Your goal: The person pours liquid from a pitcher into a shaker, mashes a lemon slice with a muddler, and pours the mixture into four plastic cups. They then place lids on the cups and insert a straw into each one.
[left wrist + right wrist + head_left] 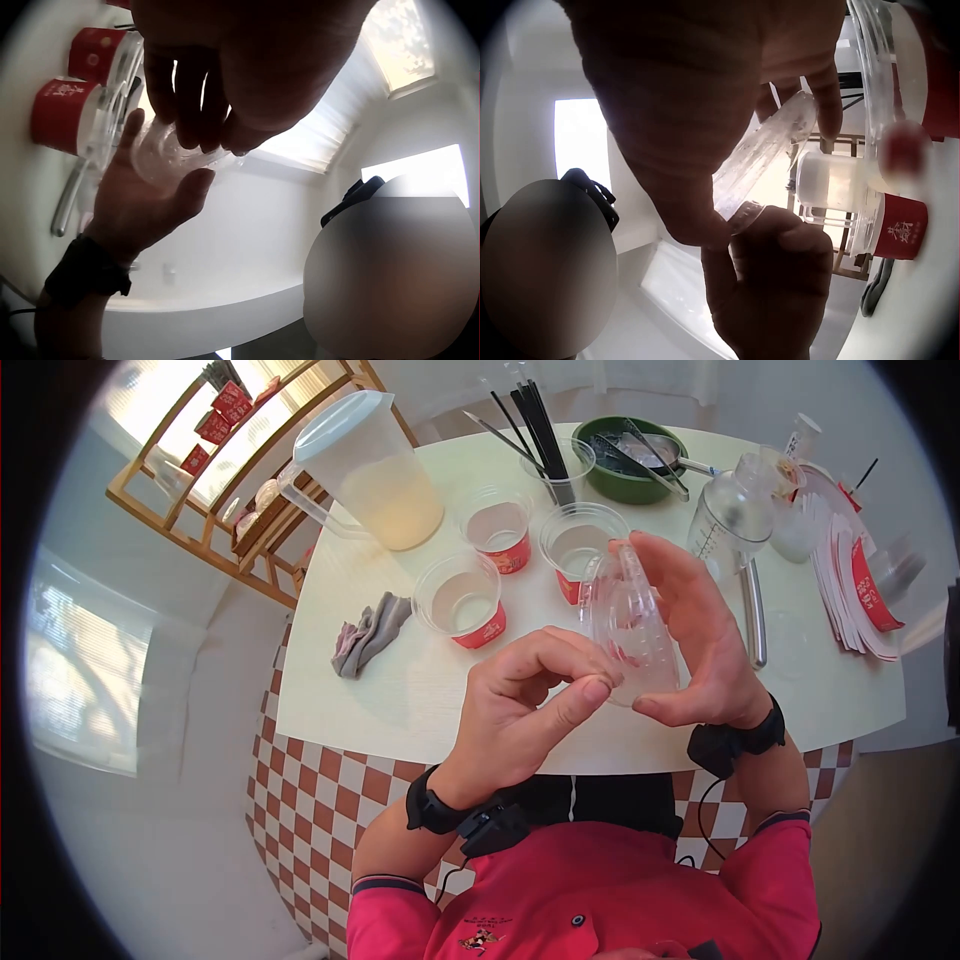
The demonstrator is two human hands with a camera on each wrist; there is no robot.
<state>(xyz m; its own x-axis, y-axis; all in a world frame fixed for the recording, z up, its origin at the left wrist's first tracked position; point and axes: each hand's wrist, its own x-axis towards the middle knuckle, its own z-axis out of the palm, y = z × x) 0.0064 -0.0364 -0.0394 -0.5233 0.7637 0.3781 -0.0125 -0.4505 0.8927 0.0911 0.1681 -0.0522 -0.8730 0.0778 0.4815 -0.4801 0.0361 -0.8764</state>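
Head view: clear lid [648,638] between gripping right hand [715,650] and edge-pinching left hand [508,725]. Probable step: separation; next, careful peeling.

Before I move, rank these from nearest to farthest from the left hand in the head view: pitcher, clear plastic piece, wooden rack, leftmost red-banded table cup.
From the left hand:
1. Clear plastic piece: touching it, right side.
2. Leftmost red-banded table cup: ahead, slightly left.
3. Pitcher: ahead-left, beyond that cup.
4. Wooden rack: beyond the pitcher, far left.
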